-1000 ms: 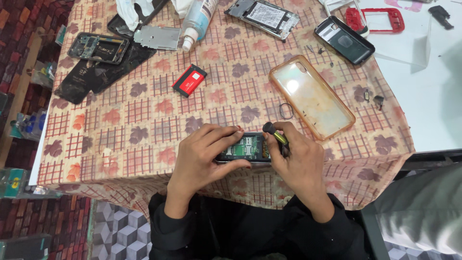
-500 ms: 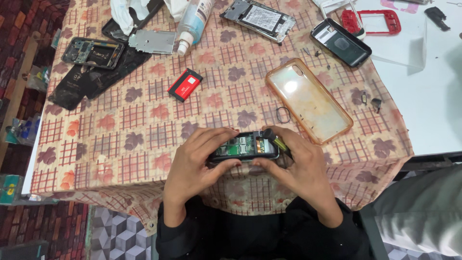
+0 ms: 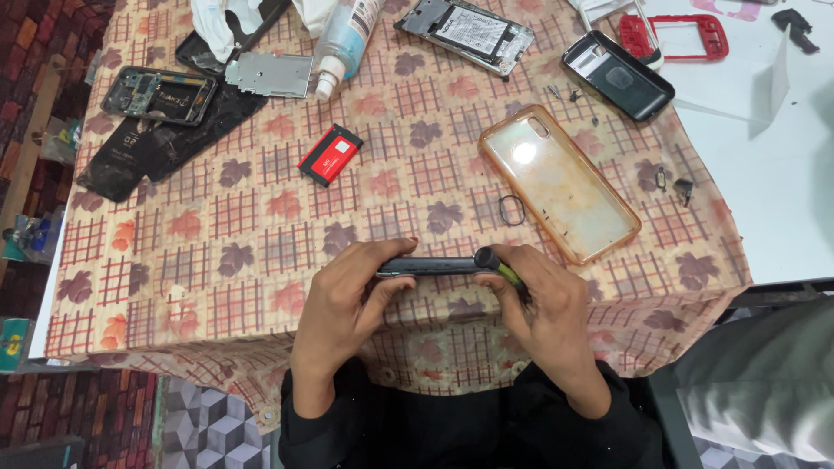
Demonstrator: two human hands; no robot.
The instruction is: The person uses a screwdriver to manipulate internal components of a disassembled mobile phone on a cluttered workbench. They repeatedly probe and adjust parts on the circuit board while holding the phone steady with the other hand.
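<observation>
My left hand [image 3: 343, 300] and my right hand [image 3: 543, 304] both grip a small dark phone body [image 3: 426, 266], held edge-on above the table's near edge. My right hand also holds a screwdriver with a black and green handle [image 3: 495, 263] against the phone's right end. A clear yellowed phone case [image 3: 560, 182] lies just beyond my right hand, with a small black ring [image 3: 512, 209] beside it. A red battery [image 3: 330, 155] lies further back, left of centre.
The table has a checked leaf-pattern cloth [image 3: 200, 252]. At the back are an opened phone [image 3: 465, 30], a black back cover [image 3: 617, 75], a red frame [image 3: 673, 36], a metal plate [image 3: 269, 74], a clear bottle [image 3: 343, 43], dark phone parts [image 3: 161, 95] and loose screws [image 3: 565, 94].
The phone body has been tipped from lying face-up, circuit board showing, to edge-on between both hands. The camera view has moved a little closer over the table.
</observation>
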